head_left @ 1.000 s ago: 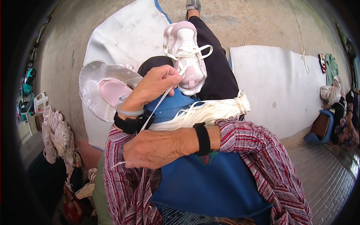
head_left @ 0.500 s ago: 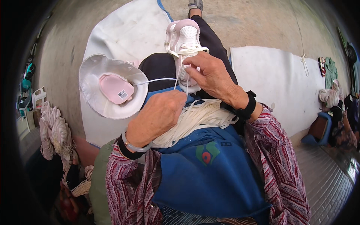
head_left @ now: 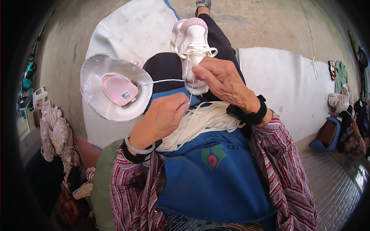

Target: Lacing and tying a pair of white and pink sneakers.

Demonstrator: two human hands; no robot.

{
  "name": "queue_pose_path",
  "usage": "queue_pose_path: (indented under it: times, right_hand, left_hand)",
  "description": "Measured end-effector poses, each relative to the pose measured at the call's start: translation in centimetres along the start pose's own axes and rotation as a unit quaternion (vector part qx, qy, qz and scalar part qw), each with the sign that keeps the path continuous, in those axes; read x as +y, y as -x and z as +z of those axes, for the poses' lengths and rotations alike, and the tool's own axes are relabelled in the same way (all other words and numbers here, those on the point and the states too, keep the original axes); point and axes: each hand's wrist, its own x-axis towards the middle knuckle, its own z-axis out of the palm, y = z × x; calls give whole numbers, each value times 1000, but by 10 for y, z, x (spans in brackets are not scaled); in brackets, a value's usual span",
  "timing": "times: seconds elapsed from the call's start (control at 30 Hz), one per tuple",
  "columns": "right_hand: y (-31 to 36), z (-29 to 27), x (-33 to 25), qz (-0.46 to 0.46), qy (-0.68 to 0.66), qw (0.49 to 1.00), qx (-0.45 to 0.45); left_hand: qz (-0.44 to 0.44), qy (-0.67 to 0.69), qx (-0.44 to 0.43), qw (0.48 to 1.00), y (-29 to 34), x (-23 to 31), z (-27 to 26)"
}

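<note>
A pair of white-and-pink sneakers (head_left: 195, 34) rests by my knees, with white laces tied in loops across the nearer one. My left hand (head_left: 163, 115) is closed, pinching the lower end of a thin white shoelace (head_left: 191, 91) just below the shoe. At its upper end my right hand (head_left: 221, 79) is closed on the same lace, beside the nearer shoe. The lace runs taut between the two hands. Beneath them, a thick bundle of white laces (head_left: 204, 125) lies across my blue apron (head_left: 216, 181).
Left of my knee sits a white bowl-shaped cover (head_left: 90, 77) with a pink shoe part (head_left: 115, 86) in it; a pale cord (head_left: 163, 81) runs from it toward the shoe. White mats (head_left: 269, 77) cover the floor. Bundles of laces (head_left: 58, 131) hang at far left.
My right hand has closed its fingers and moved slightly right. My left hand has shifted a little left and down. The lace between them looks tighter.
</note>
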Motion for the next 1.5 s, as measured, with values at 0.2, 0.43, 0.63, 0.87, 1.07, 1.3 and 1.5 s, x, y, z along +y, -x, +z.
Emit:
queue_pose_path:
  times: [0.2, 0.43, 0.63, 0.87, 1.07, 1.3, 1.5]
  right_hand:
    - [47, -76, -6, 102, -475, 872, 67]
    - [105, -185, -26, -56, -588, 773, 233]
    - [113, -197, -20, -11, -466, 845, 263]
    - [104, -195, -13, -26, -523, 819, 235]
    - [100, -196, 0, -1, -512, 821, 255]
    - [79, -179, -8, 37, -464, 854, 231]
    - [32, -83, 16, 252, -165, 937, 176]
  left_hand:
    - [-184, 276, 36, 943, 26, -23, -21]
    - [-205, 507, 87, 832, 47, -41, -36]
    - [22, 512, 195, 836, 41, -24, -39]
    - [151, 710, 196, 660, 58, -37, -76]
    - [153, 688, 334, 625, 96, -42, -103]
    - [142, 635, 377, 659, 128, -61, -114]
    - [155, 577, 431, 676, 124, -36, -109]
